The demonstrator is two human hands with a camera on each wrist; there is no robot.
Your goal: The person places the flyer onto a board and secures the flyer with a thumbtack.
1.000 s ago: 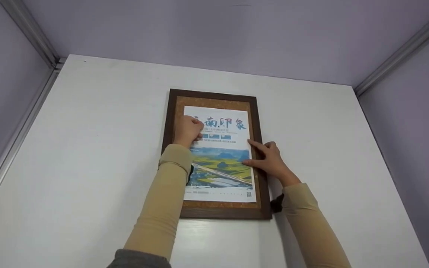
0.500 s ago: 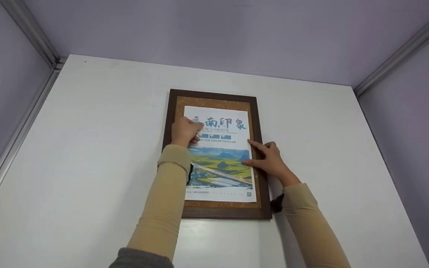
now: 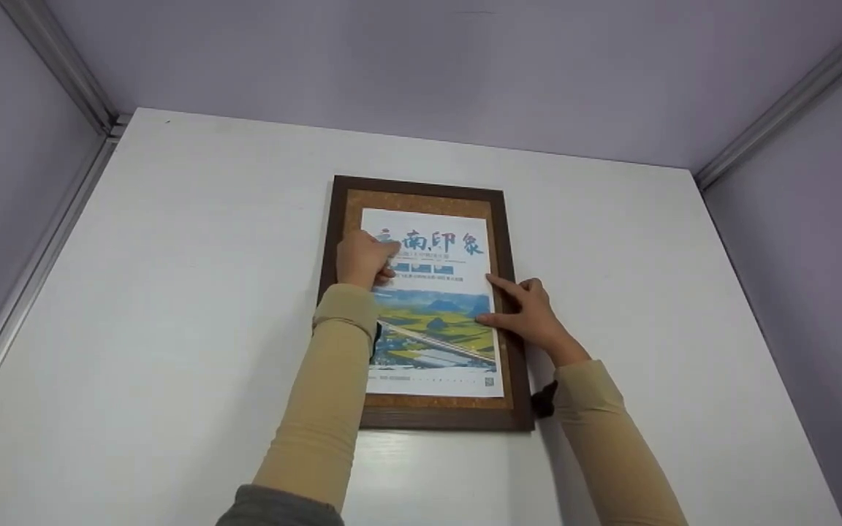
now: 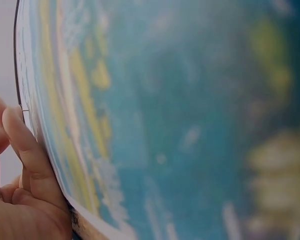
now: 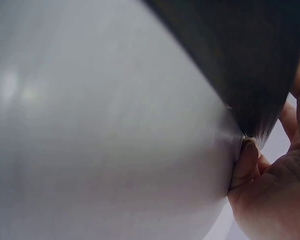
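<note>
**Two hands on a framed poster**

A poster (image 3: 432,299) sits inside a dark wooden frame (image 3: 506,292) on a white wall (image 3: 172,277). The left hand (image 3: 362,257), fingers curled, rests on the poster's upper left area; what it holds cannot be told. The right hand (image 3: 527,310) presses straight fingers against the poster's right edge.

A frame (image 3: 421,420) hangs on the wall (image 3: 172,292), with a poster (image 3: 435,321) inside it.
The left hand (image 3: 364,257) is on the poster's upper left part. The right hand (image 3: 531,314) is at the poster's right edge, lower down, lying over the frame's right side. The ceiling (image 3: 421,66) is above.
</note>
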